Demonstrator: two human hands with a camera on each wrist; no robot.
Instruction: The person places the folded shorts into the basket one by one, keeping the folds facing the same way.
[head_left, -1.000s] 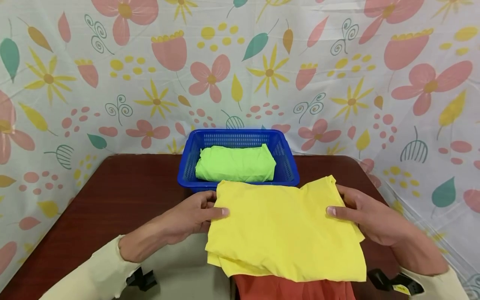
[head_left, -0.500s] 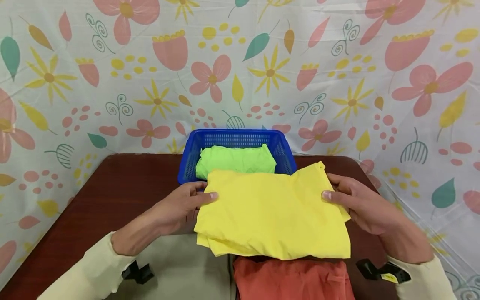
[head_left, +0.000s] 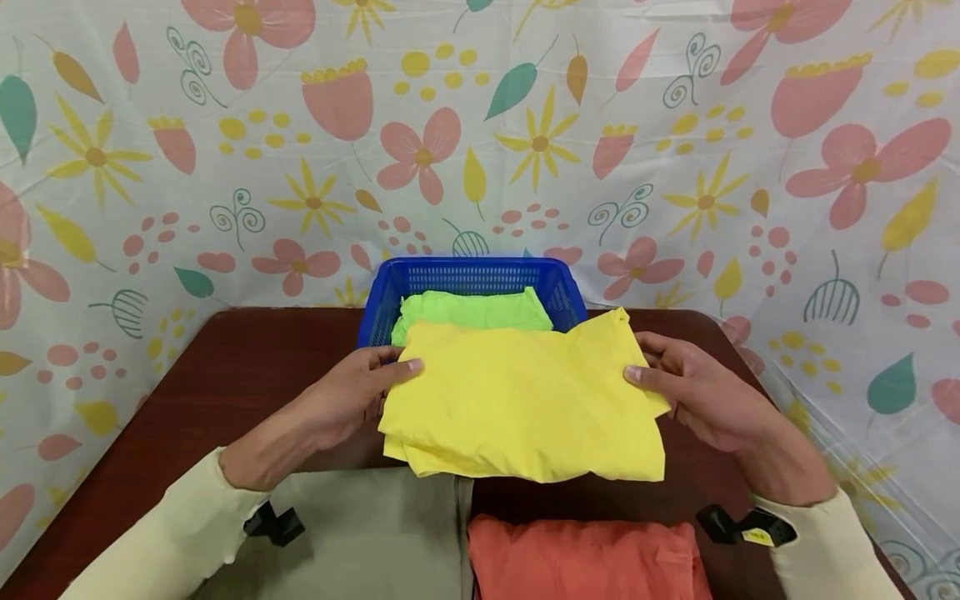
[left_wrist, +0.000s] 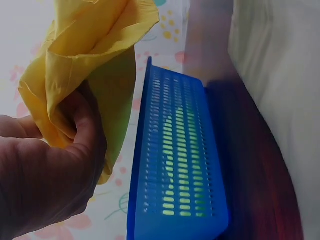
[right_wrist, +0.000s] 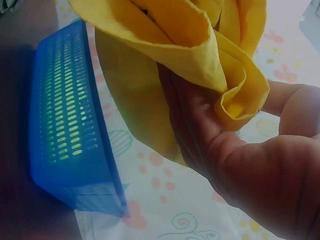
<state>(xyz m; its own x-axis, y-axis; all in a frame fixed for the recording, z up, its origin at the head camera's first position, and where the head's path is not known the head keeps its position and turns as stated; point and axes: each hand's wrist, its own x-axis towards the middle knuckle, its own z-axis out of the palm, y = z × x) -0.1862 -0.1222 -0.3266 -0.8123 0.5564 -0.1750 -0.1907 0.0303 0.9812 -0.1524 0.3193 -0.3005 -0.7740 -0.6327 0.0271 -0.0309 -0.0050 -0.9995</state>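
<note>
Both hands held the folded yellow cloth in the air, long axis running left to right. The left hand pinched its left edge, the right hand its right edge, thumbs on top. The blue basket sat straight ahead, just beyond the cloth's far edge, with a green cloth already inside. The yellow cloth's far edge seemed to overlap the near rim, though height over it was hard to judge. Both hands were equally near the basket.
</note>
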